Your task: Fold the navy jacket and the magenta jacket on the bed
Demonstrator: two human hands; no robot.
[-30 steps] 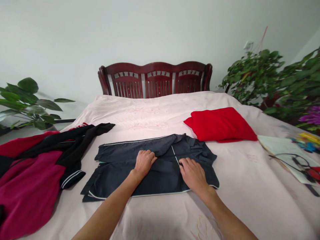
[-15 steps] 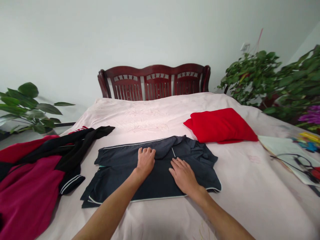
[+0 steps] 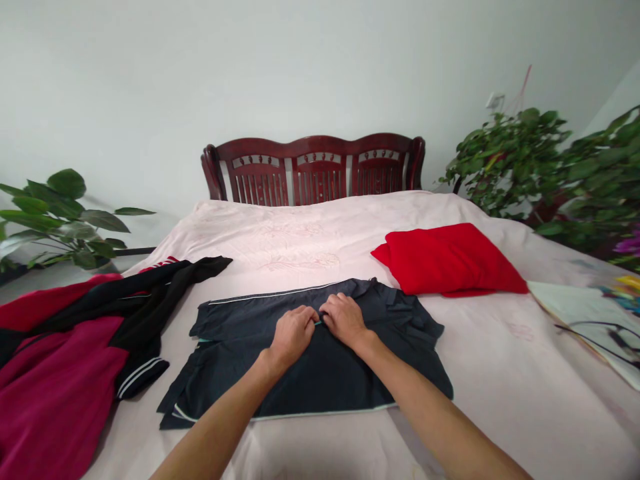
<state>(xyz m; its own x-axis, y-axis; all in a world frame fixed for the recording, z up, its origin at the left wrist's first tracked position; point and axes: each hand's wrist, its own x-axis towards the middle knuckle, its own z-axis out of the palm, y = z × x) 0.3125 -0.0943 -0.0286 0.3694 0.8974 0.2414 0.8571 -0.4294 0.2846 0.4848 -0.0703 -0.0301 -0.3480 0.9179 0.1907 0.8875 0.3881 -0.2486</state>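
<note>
A dark navy garment [image 3: 350, 373] with white piping lies spread on the bed, its left side layered and its right end rumpled. Near its middle, my left hand [image 3: 297, 331] is closed with the fingertips pinching the fabric, where a thin strip of teal shows. Just to the right, almost touching it, my right hand [image 3: 344, 319] also pinches the cloth with curled fingers. The fabric is slightly gathered between and below the two hands. Which part of the garment the fingertips hold is partly hidden.
Magenta, black and red clothes [image 3: 65, 380] lie heaped at the left. A folded red cloth item [image 3: 450, 260] rests at the back right, beside papers [image 3: 575, 313] with eyeglasses [image 3: 607, 333] on them. A wooden headboard [image 3: 320, 177] and plants [image 3: 515, 160] stand behind the pale bedspread [image 3: 300, 233].
My hands, earlier laid apart on the garment, have come together at its middle and closed on the fabric. My right hand moved left and away from me. The view shifted slightly.
</note>
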